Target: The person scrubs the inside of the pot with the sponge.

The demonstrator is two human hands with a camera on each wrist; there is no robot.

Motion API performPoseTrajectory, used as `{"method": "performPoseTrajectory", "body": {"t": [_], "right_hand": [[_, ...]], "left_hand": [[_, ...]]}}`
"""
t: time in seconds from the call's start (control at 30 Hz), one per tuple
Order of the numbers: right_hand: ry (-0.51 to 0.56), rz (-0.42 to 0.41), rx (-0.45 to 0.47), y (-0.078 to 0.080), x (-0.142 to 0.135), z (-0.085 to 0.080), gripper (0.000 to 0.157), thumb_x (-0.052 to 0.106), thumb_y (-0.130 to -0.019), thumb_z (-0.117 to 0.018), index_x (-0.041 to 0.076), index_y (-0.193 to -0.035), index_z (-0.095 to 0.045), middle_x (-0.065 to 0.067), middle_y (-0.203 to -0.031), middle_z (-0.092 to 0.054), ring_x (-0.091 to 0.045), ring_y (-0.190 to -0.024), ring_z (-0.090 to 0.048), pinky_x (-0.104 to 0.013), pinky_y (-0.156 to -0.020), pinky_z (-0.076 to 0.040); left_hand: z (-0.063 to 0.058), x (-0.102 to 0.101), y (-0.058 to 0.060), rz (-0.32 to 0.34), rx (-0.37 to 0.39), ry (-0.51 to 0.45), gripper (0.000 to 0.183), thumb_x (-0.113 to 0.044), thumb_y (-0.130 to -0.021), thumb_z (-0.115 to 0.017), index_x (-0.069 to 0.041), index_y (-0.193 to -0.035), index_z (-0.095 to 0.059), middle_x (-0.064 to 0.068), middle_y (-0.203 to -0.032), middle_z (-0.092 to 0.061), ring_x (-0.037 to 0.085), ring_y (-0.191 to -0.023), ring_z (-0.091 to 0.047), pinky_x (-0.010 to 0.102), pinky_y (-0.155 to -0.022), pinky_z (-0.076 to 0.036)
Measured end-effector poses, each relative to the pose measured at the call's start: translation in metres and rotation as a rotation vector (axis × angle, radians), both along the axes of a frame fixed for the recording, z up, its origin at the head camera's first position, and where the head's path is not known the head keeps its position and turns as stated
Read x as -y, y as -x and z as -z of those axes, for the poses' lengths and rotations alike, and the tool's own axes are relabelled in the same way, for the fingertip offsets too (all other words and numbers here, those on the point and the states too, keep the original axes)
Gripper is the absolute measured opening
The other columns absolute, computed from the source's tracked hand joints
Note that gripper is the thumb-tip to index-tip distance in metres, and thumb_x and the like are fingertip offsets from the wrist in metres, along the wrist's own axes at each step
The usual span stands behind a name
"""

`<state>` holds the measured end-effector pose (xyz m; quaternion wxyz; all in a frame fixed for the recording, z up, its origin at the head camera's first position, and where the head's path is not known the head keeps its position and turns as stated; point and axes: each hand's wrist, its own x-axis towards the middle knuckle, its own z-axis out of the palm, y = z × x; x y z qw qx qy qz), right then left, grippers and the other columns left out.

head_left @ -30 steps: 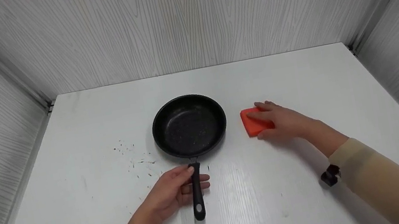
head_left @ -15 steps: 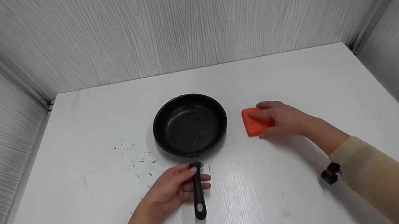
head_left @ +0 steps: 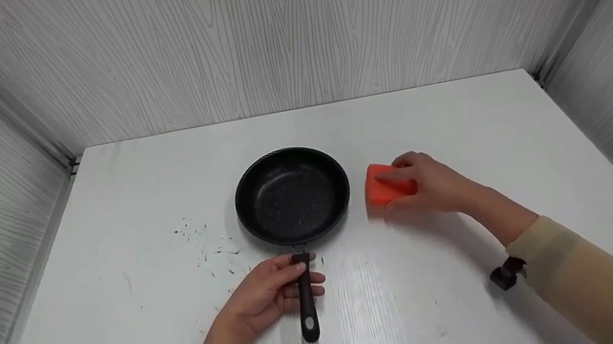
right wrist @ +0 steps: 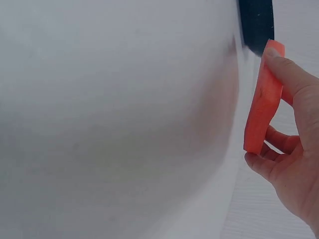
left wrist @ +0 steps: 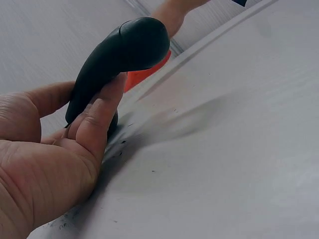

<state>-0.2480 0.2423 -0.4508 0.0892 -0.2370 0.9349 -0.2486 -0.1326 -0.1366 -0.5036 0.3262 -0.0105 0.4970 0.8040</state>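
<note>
A black frying pan (head_left: 293, 196) sits on the white table, its handle pointing toward me. My left hand (head_left: 267, 289) holds that handle (head_left: 307, 310), thumb on top and fingers beneath it, as the left wrist view (left wrist: 99, 64) also shows at close range. To the right of the pan, my right hand (head_left: 432, 184) pinches an orange-red sponge (head_left: 387, 183) between thumb and fingers. In the right wrist view the sponge (right wrist: 264, 102) is gripped at both ends and stands off the table, with the pan's dark side (right wrist: 256, 25) beyond it.
The white table (head_left: 128, 197) has dark specks and scratches (head_left: 210, 252) left of the pan. Pale wood-grain panels (head_left: 282, 31) enclose it at the back and on both sides.
My right hand has raised the sponge off the table and shifted it slightly left, toward the pan. The left hand keeps its hold on the handle, and the pan has hardly moved.
</note>
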Motion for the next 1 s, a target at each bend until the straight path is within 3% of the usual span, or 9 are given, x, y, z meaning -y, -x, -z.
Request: {"method": "performPoseTrajectory", "body": {"t": [0.17, 0.33, 0.63, 1.0], "right_hand": [[0.085, -0.046, -0.057, -0.006, 0.015, -0.011, 0.057, 0.029, -0.092, -0.084, 0.026, -0.146, -0.067, -0.013, -0.145, -0.053, -0.034, -0.132, -0.049, -0.049, -0.097, -0.056], [0.118, -0.108, -0.099, -0.012, 0.036, -0.02, 0.053, 0.032, -0.091, -0.086, 0.025, -0.142, -0.071, -0.012, -0.141, -0.056, -0.031, -0.128, -0.052, -0.047, -0.099, -0.053], [0.101, -0.132, -0.067, -0.015, 0.075, -0.026, 0.055, 0.041, -0.091, -0.085, 0.028, -0.142, -0.07, -0.009, -0.143, -0.055, -0.028, -0.128, -0.05, -0.045, -0.101, -0.054], [-0.005, -0.185, -0.051, -0.02, 0.101, -0.025, 0.057, 0.049, -0.09, -0.083, 0.032, -0.144, -0.068, -0.008, -0.145, -0.054, -0.027, -0.129, -0.051, -0.042, -0.106, -0.052]], "left_hand": [[0.001, -0.004, 0.0, -0.004, -0.013, 0.014, 0.051, -0.009, -0.103, -0.068, 0.011, -0.147, -0.05, 0.02, -0.107, -0.077, 0.029, -0.096, -0.079, 0.045, -0.091, -0.063], [0.001, -0.009, -0.002, -0.003, -0.03, 0.015, 0.051, -0.008, -0.103, -0.068, 0.011, -0.146, -0.05, 0.02, -0.106, -0.077, 0.028, -0.096, -0.079, 0.046, -0.092, -0.062], [0.002, -0.015, -0.008, -0.019, -0.051, 0.029, 0.051, -0.008, -0.102, -0.069, 0.011, -0.145, -0.051, 0.021, -0.107, -0.076, 0.028, -0.096, -0.078, 0.045, -0.092, -0.063], [0.002, -0.017, -0.011, -0.031, -0.081, 0.034, 0.049, -0.007, -0.102, -0.068, 0.011, -0.144, -0.052, 0.021, -0.108, -0.076, 0.027, -0.097, -0.077, 0.043, -0.092, -0.063]]}}
